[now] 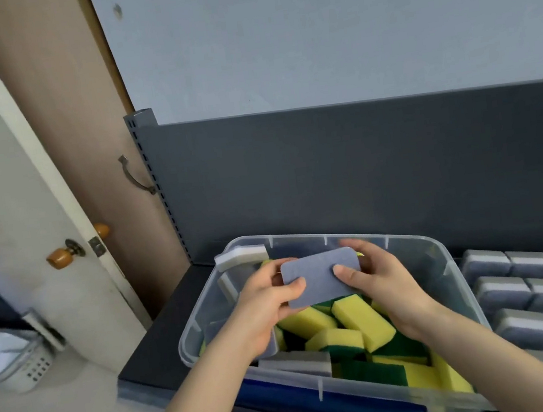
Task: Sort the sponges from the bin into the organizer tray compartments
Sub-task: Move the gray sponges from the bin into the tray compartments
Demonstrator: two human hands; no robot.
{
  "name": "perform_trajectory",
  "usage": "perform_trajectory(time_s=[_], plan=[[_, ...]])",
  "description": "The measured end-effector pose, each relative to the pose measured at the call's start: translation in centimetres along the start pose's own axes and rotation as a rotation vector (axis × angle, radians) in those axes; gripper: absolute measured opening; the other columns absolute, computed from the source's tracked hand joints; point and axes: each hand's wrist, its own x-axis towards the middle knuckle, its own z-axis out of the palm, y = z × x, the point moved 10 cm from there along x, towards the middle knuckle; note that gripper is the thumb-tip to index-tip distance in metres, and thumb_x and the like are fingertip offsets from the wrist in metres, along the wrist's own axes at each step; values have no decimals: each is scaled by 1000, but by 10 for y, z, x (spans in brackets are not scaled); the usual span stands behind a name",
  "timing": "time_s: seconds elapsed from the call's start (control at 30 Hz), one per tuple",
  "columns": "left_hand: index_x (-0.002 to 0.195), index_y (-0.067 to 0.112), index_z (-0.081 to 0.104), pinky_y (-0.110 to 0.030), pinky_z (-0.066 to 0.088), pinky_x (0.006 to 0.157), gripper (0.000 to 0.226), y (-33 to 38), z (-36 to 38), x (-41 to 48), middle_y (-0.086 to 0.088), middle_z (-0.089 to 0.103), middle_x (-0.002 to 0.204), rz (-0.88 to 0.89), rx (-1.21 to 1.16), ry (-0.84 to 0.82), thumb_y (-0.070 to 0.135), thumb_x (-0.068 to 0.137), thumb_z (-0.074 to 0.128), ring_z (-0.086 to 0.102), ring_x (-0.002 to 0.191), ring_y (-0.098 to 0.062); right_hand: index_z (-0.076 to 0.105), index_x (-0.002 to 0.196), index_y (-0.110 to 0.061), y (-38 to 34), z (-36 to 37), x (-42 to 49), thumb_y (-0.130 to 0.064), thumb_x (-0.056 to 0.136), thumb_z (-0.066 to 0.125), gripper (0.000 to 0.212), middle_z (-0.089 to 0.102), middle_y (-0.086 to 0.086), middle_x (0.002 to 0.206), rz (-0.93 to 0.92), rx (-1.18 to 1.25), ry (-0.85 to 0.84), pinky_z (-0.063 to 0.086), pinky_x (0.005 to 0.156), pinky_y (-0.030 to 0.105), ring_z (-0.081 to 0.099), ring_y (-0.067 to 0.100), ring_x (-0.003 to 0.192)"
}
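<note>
— Where's the sponge?
— Over the bin (444, 254). My left hand (269, 306) and right hand (382, 286) pinch the grey-blue sponge (321, 280) at its ends.
— Then?
— I'd hold it flat, carry it right, and seat it squarely beside the grey rows (523, 293).

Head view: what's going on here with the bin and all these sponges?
A person is sorting sponges. Their left grip and right grip pinch one flat grey-blue sponge by its ends above the clear bin, which holds many yellow-green sponges. A grey-white sponge rests on the bin's far-left rim. Rows of grey sponges already sit packed to the right of the bin.
</note>
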Motion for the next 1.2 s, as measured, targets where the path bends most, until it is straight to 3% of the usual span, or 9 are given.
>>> perform_trajectory(time_s=[0.23, 0.37, 0.5, 0.6, 0.7, 0.8, 0.87, 1.0, 1.2], plan=[[115, 20, 67, -36, 54, 87, 31, 35, -33, -15, 1, 72, 109, 139, 141, 177, 9, 86, 68, 66, 105, -17, 62, 106, -19, -11, 35, 1, -8, 76, 74, 34, 65, 3, 99, -58, -153, -208, 54, 71, 23, 62, 15, 92], [112, 22, 66, -26, 51, 78, 32, 63, -74, -36, 4, 71, 106, 275, 200, 417, 6, 85, 68, 65, 99, -12, 59, 114, -16, -4, 49, 6, -4, 79, 70, 39, 69, 0, 98, -55, -257, -198, 54, 85, 28, 64, 12, 94], [115, 23, 65, -37, 55, 84, 34, 72, -113, -57, 4, 69, 107, 332, 238, 610, 10, 84, 71, 64, 100, -15, 57, 118, -16, 21, 80, 13, -27, 85, 66, 36, 67, -1, 99, -12, -499, -281, 52, 83, 31, 62, 14, 94], [113, 20, 65, -35, 54, 82, 33, 70, -120, -64, 2, 70, 105, 353, 201, 644, 8, 83, 71, 65, 99, -16, 57, 93, -23, 33, 114, 11, -49, 80, 64, 30, 62, -7, 82, -36, -811, -384, 42, 61, 23, 59, 12, 79], [114, 20, 64, -36, 54, 84, 33, 66, -119, -66, 2, 70, 106, 337, 204, 652, 9, 83, 71, 65, 99, -15, 56, 86, -21, 42, 137, 4, -52, 73, 67, 36, 60, -3, 82, -83, -925, -441, 42, 61, 28, 55, 14, 76], [112, 22, 64, -39, 55, 85, 32, 63, -118, -67, 4, 70, 105, 314, 204, 649, 11, 83, 72, 65, 98, -14, 56, 79, -24, 33, 135, 2, -42, 70, 72, 26, 59, -7, 75, -117, -814, -407, 46, 61, 26, 55, 10, 70], [109, 23, 64, -37, 56, 83, 29, 63, -118, -67, 4, 70, 103, 307, 185, 645, 12, 83, 72, 66, 97, -13, 52, 74, -29, 19, 118, 5, -33, 70, 75, 24, 55, -12, 72, -116, -708, -335, 37, 53, 17, 51, 2, 66], [104, 21, 59, -36, 57, 79, 24, 55, -109, -57, 0, 66, 103, 256, 98, 597, 10, 85, 69, 64, 98, -17, 60, 97, -20, -3, 73, 13, -21, 74, 75, 27, 64, -7, 88, -65, -440, -163, 44, 60, 19, 60, 9, 81], [123, 36, 46, -29, 53, 77, 54, 44, -63, -24, 13, 59, 109, 184, 510, 314, 19, 80, 73, 58, 101, -6, 61, 103, -23, -33, 16, 10, -23, 79, 73, 27, 67, -7, 94, -168, -336, 32, 49, 68, 23, 62, 10, 88]])
